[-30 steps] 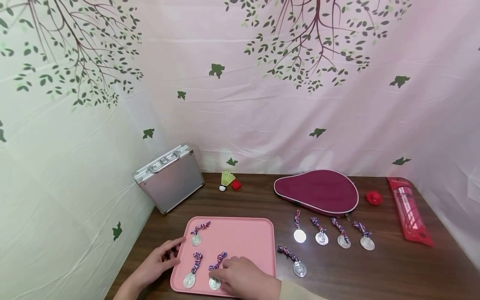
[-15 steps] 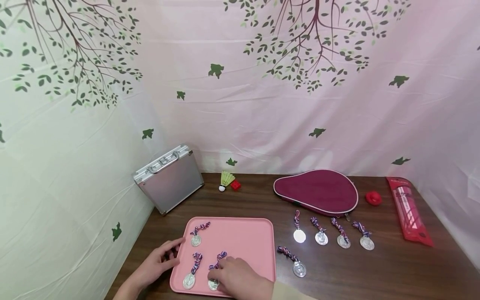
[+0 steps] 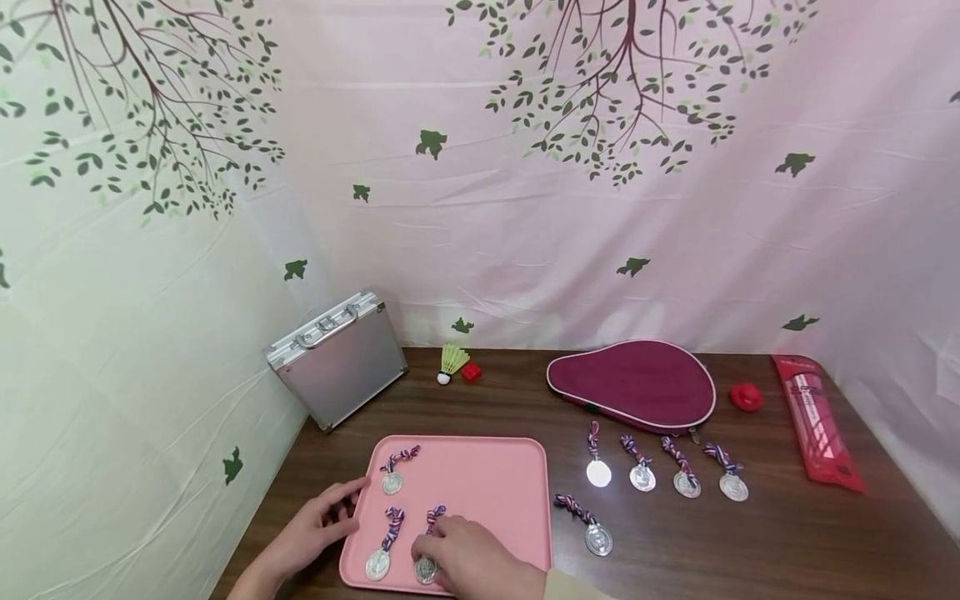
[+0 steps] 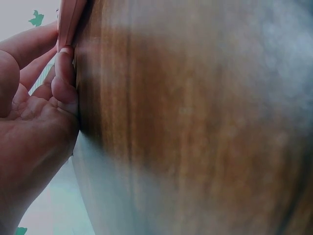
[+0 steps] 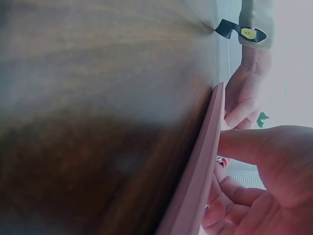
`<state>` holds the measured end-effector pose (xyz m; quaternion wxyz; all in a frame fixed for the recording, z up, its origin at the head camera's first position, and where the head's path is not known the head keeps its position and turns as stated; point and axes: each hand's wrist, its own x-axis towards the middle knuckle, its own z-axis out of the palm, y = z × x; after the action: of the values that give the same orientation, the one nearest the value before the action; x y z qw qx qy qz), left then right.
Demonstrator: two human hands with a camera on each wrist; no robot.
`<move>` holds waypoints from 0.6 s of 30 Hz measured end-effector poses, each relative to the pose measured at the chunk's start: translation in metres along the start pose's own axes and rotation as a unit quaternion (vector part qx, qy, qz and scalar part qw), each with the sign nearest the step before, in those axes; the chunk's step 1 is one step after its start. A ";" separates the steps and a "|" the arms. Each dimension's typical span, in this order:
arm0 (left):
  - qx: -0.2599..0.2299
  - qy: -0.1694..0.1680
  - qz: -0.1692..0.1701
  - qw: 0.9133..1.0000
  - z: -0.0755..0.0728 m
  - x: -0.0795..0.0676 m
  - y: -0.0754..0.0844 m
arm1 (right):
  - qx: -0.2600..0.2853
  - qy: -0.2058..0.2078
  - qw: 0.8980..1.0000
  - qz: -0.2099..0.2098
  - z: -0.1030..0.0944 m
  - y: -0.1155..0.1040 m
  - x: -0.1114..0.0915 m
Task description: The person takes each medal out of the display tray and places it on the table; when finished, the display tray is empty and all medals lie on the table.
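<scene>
On the pink tray (image 3: 480, 467) lie three silver medals with knotted striped ribbons. My right hand (image 3: 474, 557) is over the near right medal (image 3: 425, 572), its thumb and fingers pinching this medal near the ribbon and partly covering it. Just left of it is another medal (image 3: 378, 565), and a third medal (image 3: 392, 482) lies toward the tray's far left corner. My left hand (image 3: 318, 525) rests by the tray's left side, relaxed fingertips at the rim. In the left wrist view, its fingers (image 4: 36, 46) touch the tray's edge.
Right of the tray, several more medals (image 3: 642, 477) lie on the brown table (image 3: 675, 550). Behind stand or lie a silver case (image 3: 348, 362), a shuttlecock (image 3: 453, 360), a red block (image 3: 471, 371), a maroon paddle case (image 3: 637, 382), a small red object (image 3: 746, 397) and a red packet (image 3: 817, 421).
My right hand has shifted slightly left, and the pinched medal's ribbon has turned from slanting to nearly straight up the tray. The left hand has stayed at the rim.
</scene>
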<state>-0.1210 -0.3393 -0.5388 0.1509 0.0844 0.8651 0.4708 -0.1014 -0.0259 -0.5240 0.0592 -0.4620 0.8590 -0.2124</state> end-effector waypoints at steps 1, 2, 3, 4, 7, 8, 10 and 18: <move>-0.001 0.000 -0.001 1.000 0.000 0.000 0.000 | 0.001 0.005 1.000 0.001 0.000 0.000 0.000; 0.000 0.000 -0.001 1.000 0.000 0.000 0.001 | 0.003 0.007 1.000 0.002 0.001 0.000 0.000; 0.000 0.000 0.001 1.000 0.000 0.000 0.001 | 0.006 0.009 1.000 0.002 0.001 0.000 0.001; 0.001 -0.001 0.002 1.000 0.000 0.000 0.001 | 0.013 0.010 1.000 0.002 0.001 0.000 0.001; 0.003 -0.002 0.009 1.000 0.000 -0.001 0.002 | 0.026 0.020 0.999 -0.004 0.002 0.001 0.001; 0.003 -0.002 0.010 1.000 0.000 -0.001 0.002 | 0.031 0.023 0.999 -0.007 0.002 0.002 0.001; 0.003 -0.003 0.014 1.000 0.000 -0.002 0.001 | 0.041 0.030 0.999 -0.015 0.003 0.003 0.001; 0.006 -0.001 0.022 1.000 0.001 -0.002 0.001 | 0.128 0.003 0.992 -0.008 -0.002 0.008 0.000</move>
<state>-0.1190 -0.3385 -0.5380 0.1410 0.1046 0.8656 0.4690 -0.1078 -0.0215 -0.5253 0.1137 -0.4569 0.8213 -0.3222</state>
